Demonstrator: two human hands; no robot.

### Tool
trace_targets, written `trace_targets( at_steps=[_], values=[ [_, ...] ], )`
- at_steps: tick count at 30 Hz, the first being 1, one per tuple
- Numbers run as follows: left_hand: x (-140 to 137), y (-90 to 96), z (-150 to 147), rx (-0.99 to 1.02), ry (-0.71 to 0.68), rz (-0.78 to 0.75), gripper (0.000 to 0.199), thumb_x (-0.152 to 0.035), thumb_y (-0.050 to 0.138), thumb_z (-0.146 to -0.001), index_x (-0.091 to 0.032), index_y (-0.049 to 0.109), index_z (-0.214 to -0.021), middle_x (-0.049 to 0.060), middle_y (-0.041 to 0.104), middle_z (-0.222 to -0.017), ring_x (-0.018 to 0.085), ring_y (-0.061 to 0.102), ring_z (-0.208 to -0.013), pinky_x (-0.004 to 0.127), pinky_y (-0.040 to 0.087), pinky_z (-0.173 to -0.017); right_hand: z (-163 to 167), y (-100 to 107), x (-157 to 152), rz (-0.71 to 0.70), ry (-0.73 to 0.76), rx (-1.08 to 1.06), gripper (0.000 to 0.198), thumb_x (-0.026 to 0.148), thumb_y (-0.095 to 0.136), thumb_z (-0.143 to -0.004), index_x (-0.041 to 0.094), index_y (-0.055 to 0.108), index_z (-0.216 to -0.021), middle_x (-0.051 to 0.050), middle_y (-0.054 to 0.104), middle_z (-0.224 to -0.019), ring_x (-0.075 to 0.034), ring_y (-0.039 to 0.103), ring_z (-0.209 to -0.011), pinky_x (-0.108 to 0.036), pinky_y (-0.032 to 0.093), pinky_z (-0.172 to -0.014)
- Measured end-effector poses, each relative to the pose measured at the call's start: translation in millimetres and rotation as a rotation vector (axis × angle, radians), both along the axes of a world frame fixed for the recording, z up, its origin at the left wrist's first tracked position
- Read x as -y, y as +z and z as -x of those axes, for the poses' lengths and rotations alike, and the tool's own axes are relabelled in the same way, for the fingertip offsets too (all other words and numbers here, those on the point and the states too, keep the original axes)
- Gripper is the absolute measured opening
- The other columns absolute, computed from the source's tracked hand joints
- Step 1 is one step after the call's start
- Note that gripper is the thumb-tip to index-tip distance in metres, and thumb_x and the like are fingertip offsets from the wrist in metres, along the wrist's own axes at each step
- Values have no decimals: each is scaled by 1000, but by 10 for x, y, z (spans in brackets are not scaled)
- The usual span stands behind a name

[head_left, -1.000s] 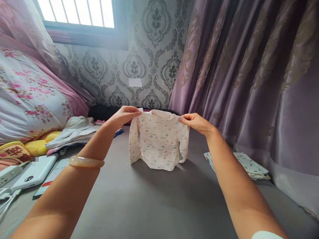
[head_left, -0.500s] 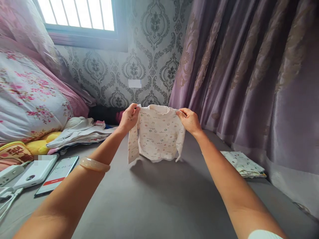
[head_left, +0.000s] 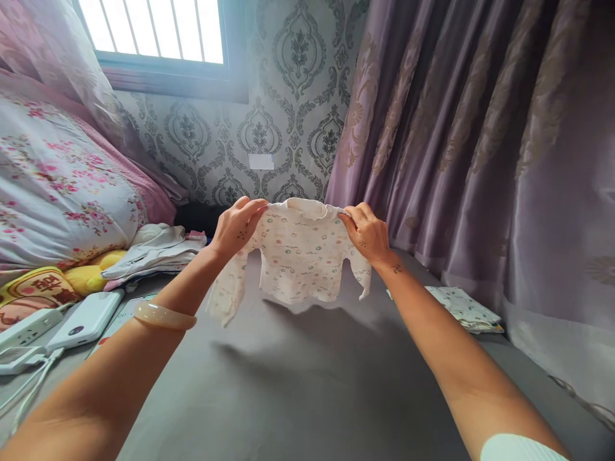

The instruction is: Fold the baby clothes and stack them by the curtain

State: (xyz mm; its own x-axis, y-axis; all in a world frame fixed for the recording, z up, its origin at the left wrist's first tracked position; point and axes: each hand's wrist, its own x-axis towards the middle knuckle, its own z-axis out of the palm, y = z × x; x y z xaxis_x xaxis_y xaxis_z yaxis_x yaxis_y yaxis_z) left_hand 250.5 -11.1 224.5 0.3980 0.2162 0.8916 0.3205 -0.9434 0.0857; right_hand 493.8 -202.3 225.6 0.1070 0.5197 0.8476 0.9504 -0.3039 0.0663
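Observation:
A small cream long-sleeved shirt (head_left: 302, 256) with a tiny print hangs upright between my hands, its neckline at the top. My left hand (head_left: 239, 224) is closed on one shoulder, thumb and fingers pinching the cloth. On the other shoulder, my right hand (head_left: 366, 232) pinches the fabric the same way. Both sleeves dangle outward below my hands; the left one is smeared by motion. The hem hangs just over the grey bed sheet (head_left: 307, 384), where a shadow falls; whether it touches cannot be made out.
Folded clothes (head_left: 154, 253) lie at the left, near a floral quilt (head_left: 67, 186). A white power bank (head_left: 85, 318), a power strip (head_left: 29, 330) and a phone (head_left: 125, 315), partly behind my left arm, are closer. Folded printed cloth (head_left: 464, 307) lies at the right by the purple curtain (head_left: 432, 141).
My left hand has moved a little left, stretching the shoulders wider. The shirt's sleeves have swung outward, and its hem has risen slightly. Both hands keep their hold.

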Motion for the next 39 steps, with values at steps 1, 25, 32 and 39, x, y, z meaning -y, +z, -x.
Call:
trace_targets(
  at_steps=[1,25,32,39],
  values=[
    [24,11,38,-8,5,-13,33,-40,43,-97,-21,68,-108,3,60,-83,11,54,-64,23,42,-63,19,5,31,3,3,7,55,60,24,-99,22,63,-109,-5,61,-100,-17,60,-81,-25,34,-57],
    [422,413,765,-199,-134,233,33,-50,59,-83,-20,71,-82,-2,65,-68,11,52,-59,24,41,-57,478,249,636,107,290,-289,32,53,57,-89,24,72,-89,-3,67,-88,-17,61,-76,-29,45,-68],
    [-60,-569,209,-495,-100,336,31,-43,48,-87,-21,69,-87,3,68,-83,17,61,-72,25,41,-62,235,-616,132,276,60,-444,18,41,63,-87,26,73,-89,-2,67,-96,-17,61,-85,-27,42,-69],
    [-97,-1142,-113,-513,141,369,30,-37,46,-91,-20,70,-87,6,63,-92,19,61,-82,27,42,-71,97,-1143,-149,341,20,-442,19,36,58,-91,24,73,-92,-4,66,-104,-17,61,-93,-27,43,-80]
  ],
)
